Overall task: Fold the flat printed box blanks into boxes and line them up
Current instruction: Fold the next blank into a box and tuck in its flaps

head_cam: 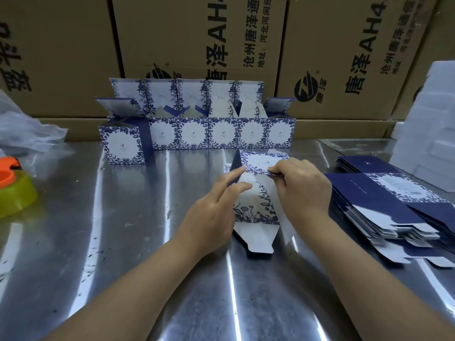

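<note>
A blue-and-white printed box blank (256, 207) lies partly folded on the metal table (123, 242) between my hands. My left hand (216, 207) rests on its left side with two fingers stretched toward the far flap. My right hand (302, 188) pinches that far flap (263, 159), which stands bent upward. Behind, several folded boxes (221, 131) stand side by side with lids open; one more box (124, 141) stands a little forward at the left end. A stack of flat blanks (394, 207) lies at the right.
Large brown cartons (197, 45) wall off the back. White foam pieces (428, 124) are piled at the far right. At the left edge sit a tape roll with an orange dispenser (12, 185) and crumpled clear plastic (22, 126).
</note>
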